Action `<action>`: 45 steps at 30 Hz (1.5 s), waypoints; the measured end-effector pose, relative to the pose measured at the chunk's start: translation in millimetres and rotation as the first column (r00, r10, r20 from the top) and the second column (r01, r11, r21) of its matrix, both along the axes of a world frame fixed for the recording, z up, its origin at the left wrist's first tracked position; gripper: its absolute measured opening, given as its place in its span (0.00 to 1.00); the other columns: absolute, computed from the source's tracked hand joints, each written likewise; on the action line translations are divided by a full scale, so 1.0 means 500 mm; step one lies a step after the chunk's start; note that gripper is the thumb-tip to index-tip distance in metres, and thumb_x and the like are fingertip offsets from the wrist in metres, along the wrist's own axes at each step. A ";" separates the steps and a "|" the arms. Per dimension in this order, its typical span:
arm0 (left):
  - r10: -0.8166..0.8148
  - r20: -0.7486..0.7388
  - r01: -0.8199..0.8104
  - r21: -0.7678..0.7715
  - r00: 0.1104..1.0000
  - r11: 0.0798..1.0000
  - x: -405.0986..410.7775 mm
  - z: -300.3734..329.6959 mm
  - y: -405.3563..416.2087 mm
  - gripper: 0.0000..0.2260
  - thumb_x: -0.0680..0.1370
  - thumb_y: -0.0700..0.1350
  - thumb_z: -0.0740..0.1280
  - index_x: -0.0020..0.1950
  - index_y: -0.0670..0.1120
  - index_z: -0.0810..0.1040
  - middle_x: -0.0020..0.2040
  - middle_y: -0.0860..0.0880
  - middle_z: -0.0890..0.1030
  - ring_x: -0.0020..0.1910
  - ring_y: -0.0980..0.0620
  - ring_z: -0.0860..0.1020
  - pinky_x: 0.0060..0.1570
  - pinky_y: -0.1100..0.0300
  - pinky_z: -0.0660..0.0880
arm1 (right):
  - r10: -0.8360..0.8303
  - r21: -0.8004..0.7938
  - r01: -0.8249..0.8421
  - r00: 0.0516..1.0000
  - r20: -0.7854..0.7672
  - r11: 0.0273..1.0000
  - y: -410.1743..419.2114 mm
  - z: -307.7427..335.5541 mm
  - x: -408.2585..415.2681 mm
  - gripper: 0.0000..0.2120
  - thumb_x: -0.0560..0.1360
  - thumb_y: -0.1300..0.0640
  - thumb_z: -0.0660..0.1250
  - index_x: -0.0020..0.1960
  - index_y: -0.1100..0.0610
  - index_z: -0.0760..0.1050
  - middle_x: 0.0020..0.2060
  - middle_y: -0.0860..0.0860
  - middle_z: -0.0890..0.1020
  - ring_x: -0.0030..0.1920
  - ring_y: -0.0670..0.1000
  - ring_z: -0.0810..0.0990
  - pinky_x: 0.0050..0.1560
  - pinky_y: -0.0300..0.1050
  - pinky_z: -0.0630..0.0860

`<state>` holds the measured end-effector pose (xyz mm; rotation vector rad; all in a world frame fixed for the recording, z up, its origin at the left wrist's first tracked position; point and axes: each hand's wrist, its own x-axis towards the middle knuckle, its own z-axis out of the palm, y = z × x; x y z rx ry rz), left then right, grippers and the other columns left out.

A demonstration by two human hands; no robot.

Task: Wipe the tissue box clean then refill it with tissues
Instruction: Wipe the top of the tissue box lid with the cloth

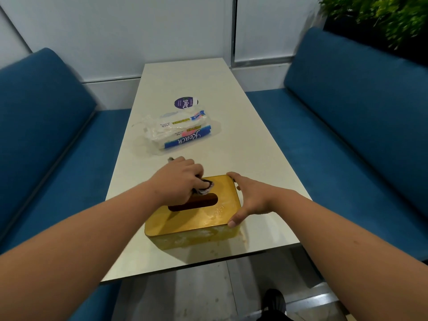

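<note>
A yellow tissue box [208, 216] with a dark oval slot in its lid sits near the front edge of the white table [243, 140]. My left hand [180, 181] grips a crumpled grey-white cloth [205, 187] and presses it on the lid's far left part, beside the slot. My right hand [251, 198] holds the box's right end, fingers on the far corner and thumb on the near corner. Two packs of paper towels [180, 130] in torn clear wrap lie further up the table.
A round purple sticker or coaster [185, 103] lies beyond the packs. Blue benches [46, 147] line both sides of the table. A green plant [382, 17] stands at the back right. My dark shoe [274, 300] shows on the floor below.
</note>
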<state>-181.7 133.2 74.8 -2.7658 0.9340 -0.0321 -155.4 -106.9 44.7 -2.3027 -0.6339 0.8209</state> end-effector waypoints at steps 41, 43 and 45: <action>0.519 -0.169 -0.534 -0.454 0.838 0.713 0.047 0.078 -0.053 0.15 0.79 0.46 0.63 0.63 0.58 0.78 0.57 0.52 0.79 0.57 0.47 0.77 0.54 0.52 0.76 | -0.240 0.233 0.210 0.965 0.109 0.950 0.019 0.060 -0.005 0.49 0.64 0.35 0.72 0.77 0.47 0.52 0.73 0.48 0.65 0.68 0.51 0.69 0.63 0.49 0.71; 0.578 -0.293 -0.582 -0.703 0.761 0.410 0.054 0.105 -0.081 0.11 0.78 0.48 0.66 0.60 0.53 0.80 0.56 0.48 0.81 0.56 0.44 0.78 0.57 0.50 0.76 | -0.299 0.373 0.224 0.941 0.157 0.900 0.052 0.107 -0.008 0.34 0.73 0.36 0.63 0.74 0.48 0.61 0.69 0.49 0.71 0.63 0.49 0.73 0.59 0.47 0.74; 0.388 -0.564 -0.622 -0.782 0.729 0.033 0.050 0.135 -0.120 0.10 0.77 0.52 0.66 0.54 0.49 0.81 0.49 0.46 0.83 0.50 0.44 0.80 0.56 0.45 0.77 | -0.307 0.464 0.193 0.934 0.182 0.864 0.078 0.150 -0.010 0.25 0.76 0.36 0.58 0.67 0.50 0.70 0.59 0.49 0.79 0.57 0.49 0.78 0.56 0.47 0.77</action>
